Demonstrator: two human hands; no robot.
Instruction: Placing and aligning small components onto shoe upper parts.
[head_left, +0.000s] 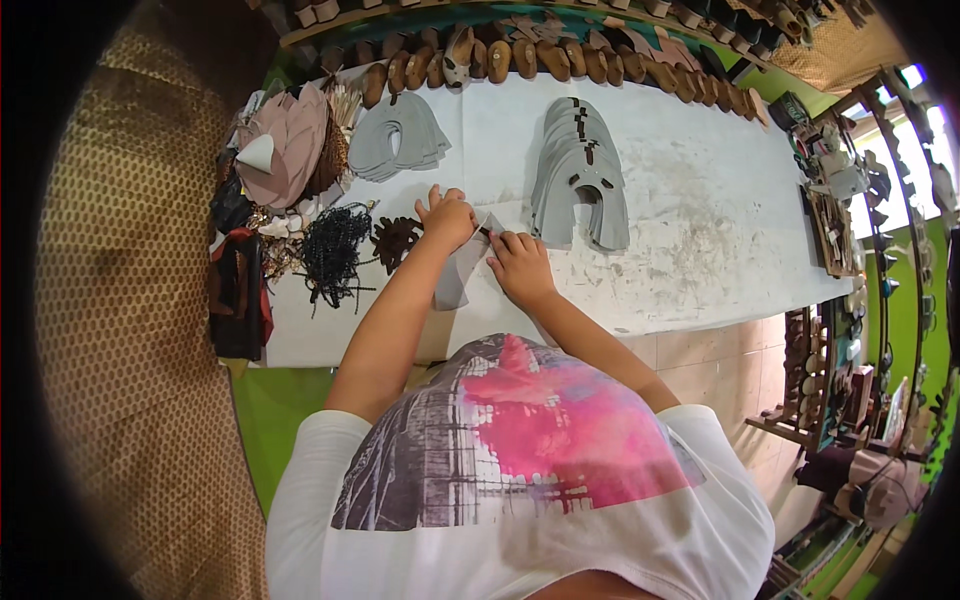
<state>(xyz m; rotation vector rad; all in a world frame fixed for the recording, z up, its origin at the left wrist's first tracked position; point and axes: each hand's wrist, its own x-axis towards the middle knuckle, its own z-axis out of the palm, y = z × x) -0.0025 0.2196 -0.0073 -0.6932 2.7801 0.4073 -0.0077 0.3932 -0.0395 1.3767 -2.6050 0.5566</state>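
Note:
A grey U-shaped shoe-upper piece (453, 284) lies on the white-covered table (700, 215) in front of me, partly beneath my hands. My left hand (447, 218) closes over its far part, thumb side inward, with some fingers lifted. Close beside it, my right hand (521, 268) has its fingertips pressed together on a small dark strip (484, 231) that lies across the grey piece. Just left of my left wrist is a little heap of dark brown cut pieces (394, 243). The fingertips are small in view, so their exact hold is hard to make out.
Stacked grey uppers with dark strips (578, 165) stand right of centre; another grey stack (395, 138) is farther left. Black cords (337, 250) and pinkish sheets (285, 145) crowd the left side. Wooden shoe lasts (555, 60) line the far edge. Shoe racks (885, 200) stand right.

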